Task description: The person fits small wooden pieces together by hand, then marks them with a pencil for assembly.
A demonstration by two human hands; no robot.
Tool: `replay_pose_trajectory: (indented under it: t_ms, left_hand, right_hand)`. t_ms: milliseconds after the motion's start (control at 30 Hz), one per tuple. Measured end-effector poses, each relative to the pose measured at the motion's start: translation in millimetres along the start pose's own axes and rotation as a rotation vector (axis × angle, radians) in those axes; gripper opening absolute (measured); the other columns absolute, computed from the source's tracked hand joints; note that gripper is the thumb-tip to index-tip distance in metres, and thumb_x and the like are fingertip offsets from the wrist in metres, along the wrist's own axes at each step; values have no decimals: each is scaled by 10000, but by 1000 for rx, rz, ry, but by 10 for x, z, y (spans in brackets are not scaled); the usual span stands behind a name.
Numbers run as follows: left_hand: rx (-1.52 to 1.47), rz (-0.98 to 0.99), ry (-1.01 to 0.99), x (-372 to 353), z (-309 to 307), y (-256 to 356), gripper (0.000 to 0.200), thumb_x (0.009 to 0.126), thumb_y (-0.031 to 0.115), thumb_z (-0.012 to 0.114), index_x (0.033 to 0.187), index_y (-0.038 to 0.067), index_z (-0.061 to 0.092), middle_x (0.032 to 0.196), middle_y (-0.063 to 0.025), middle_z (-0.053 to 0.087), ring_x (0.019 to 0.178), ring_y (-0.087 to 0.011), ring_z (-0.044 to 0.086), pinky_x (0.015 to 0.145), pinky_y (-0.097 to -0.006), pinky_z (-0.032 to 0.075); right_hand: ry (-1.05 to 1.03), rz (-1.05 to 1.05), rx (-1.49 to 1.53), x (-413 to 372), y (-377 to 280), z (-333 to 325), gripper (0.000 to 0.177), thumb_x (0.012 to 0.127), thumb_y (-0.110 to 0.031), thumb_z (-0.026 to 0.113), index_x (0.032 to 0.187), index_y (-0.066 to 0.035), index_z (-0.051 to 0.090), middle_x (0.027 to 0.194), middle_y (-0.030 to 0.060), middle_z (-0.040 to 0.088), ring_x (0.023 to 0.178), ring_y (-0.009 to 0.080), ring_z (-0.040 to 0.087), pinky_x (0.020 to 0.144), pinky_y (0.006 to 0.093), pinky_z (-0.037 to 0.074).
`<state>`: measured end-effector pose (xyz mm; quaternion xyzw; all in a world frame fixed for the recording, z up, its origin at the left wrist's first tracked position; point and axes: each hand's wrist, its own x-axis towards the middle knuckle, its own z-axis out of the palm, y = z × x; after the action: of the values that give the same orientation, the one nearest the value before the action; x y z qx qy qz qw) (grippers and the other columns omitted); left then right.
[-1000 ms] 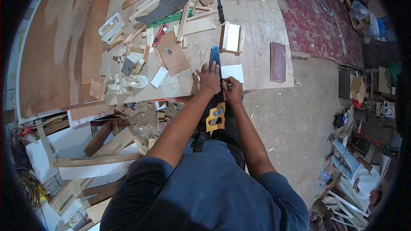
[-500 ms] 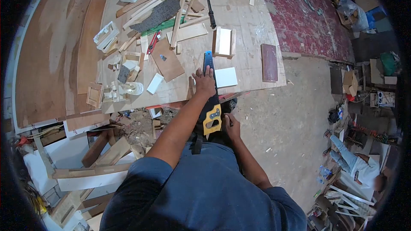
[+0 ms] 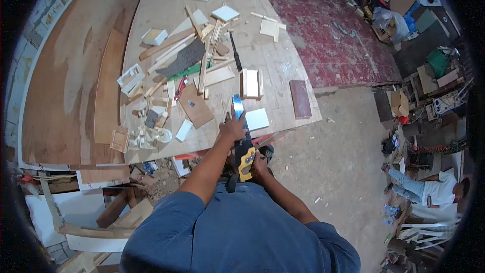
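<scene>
A hand saw (image 3: pixel 246 152) with a dark blade and a yellow handle lies lengthwise in front of my body, its bright tip over the table edge. My left hand (image 3: pixel 232 128) grips the blade in its upper half, with the fingers partly hidden. Right beside the yellow handle is my right hand (image 3: pixel 260 166), its fingers curled closed. A small dark thing shows at those fingers, too small to name. Close to the blade on the table are a white square block (image 3: pixel 257 119) and a wooden box-like piece (image 3: pixel 251 84).
Scrap wood strips and a dark grey piece (image 3: pixel 183 58) are heaped on the plywood table (image 3: pixel 283 65). A brown block (image 3: pixel 300 99) lies near its right edge. Offcuts fill the floor at left. A person (image 3: pixel 429 189) is at the far right, beside clutter.
My view has shifted, so the table shows further back. My right hand has come in from the right against the saw handle. My left hand's fingers, spread before, are now more closed around the blade.
</scene>
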<state>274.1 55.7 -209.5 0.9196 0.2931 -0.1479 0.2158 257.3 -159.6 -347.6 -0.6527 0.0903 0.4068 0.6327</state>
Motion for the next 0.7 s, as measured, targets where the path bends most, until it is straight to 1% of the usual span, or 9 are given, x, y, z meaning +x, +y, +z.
replay_pose_trajectory:
  t_ms: [33,67,100,167,200,367,567,633,700]
  left_hand:
    - [-61,1,90,-50,-23,-4,863,855,447,621,1555,271,148,1620,-175,9,1366,-462,330,1048,-664,313]
    - [-43,13,164,-103,-37,-16,872,886,476,577,1560,180,110,1586,-284,-28,1334,-504,359,1072,-623,306]
    - [-38,22,175,-87,45,-90,872,886,476,577,1560,180,110,1586,-284,-28,1334,-504,359,1072,-623,306]
    - [-105,111,511,42,315,-344,892,919,516,516,1541,42,86,1558,-344,-17,1320,-541,353,1102,-584,289]
    - [-49,110,439,41,325,-417,906,945,533,462,1507,-62,72,1531,-388,38,1337,-561,310,1141,-529,259]
    - [-345,183,239,-42,292,-539,898,940,500,494,1509,-53,71,1508,-398,149,1374,-554,248,1167,-506,229]
    - [-12,143,55,-48,323,-397,1017,849,443,648,1518,-38,53,1536,-342,168,1423,-493,201,1158,-523,237]
    - [47,117,11,-66,358,-322,1077,812,468,679,1523,-31,42,1562,-316,111,1449,-474,125,1166,-545,186]
    - [164,51,-56,-103,338,-252,1128,795,514,676,1527,-23,6,1580,-300,22,1463,-472,35,1179,-545,118]
  right_hand:
    - [-30,-51,11,35,-4,-12,465,1025,-401,445,941,-4,674,846,60,661,744,172,628,673,347,511]
    - [-30,-68,18,81,-12,-26,465,1025,-401,445,941,-4,674,846,60,661,744,172,628,673,347,511]
    - [-17,-109,18,99,-44,-30,444,1022,-417,442,963,-27,645,847,77,658,717,209,642,638,383,531]
    - [-4,-155,22,55,-189,-20,424,1020,-434,439,984,-50,616,847,94,654,691,246,656,602,420,551]
    - [-4,-158,42,-56,-355,-18,429,1022,-429,427,960,-48,613,832,94,654,652,251,649,577,412,547]
    - [183,-247,50,-409,-976,-86,381,1010,-339,414,827,-65,607,712,88,625,535,217,609,477,340,484]
    - [395,-445,1,5,-1066,-780,392,998,-366,476,714,-106,557,609,24,541,451,108,495,418,282,392]
    - [413,-391,-12,-56,-1237,-931,367,981,-371,534,765,-83,605,622,23,548,478,98,507,420,279,393]
    - [500,-565,-217,70,-1256,-1129,348,952,-359,596,857,-27,644,665,31,569,521,112,525,434,278,410]
